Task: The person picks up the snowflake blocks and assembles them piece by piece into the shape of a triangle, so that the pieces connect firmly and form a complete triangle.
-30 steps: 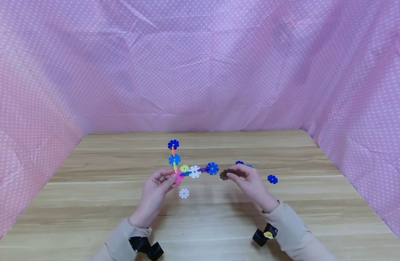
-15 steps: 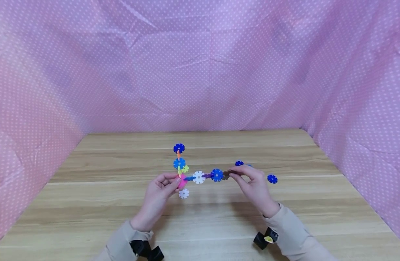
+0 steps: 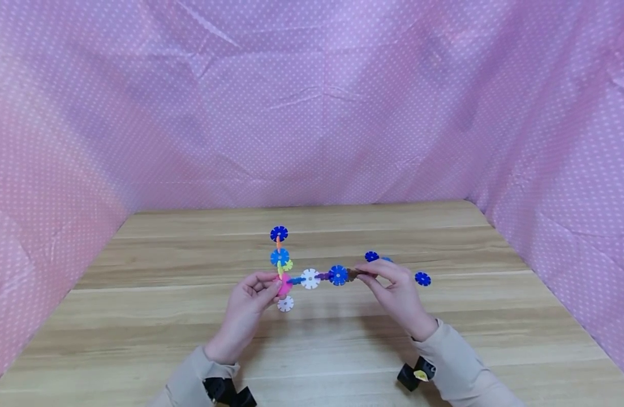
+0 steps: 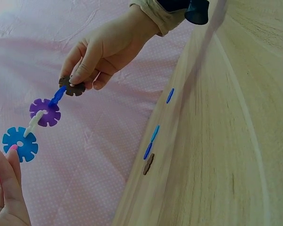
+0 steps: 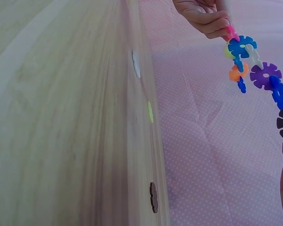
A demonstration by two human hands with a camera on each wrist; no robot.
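Flower-disc chain (image 3: 305, 278) held above the worktop (image 3: 189, 316). Left hand (image 3: 244, 308) pinches the pink disc (image 3: 284, 286) at its corner; right hand (image 3: 395, 289) pinches the brown disc (image 4: 75, 89). Linked so far, from pink: one run toward 12 o'clock, tipped by a dark blue disc (image 3: 279, 230), another toward 3 o'clock, through white and purple to a royal-blue disc (image 3: 334, 276). Brown meets that one's edge — fully slotted or not, cannot tell. Unused on worktop: white disc (image 3: 282, 305) at pink's 6 o'clock, yellow-green disc (image 3: 289, 264) just past 12, blue disc (image 3: 422, 276) at right hand's 3 — plus a spare brown disc (image 5: 153, 197).
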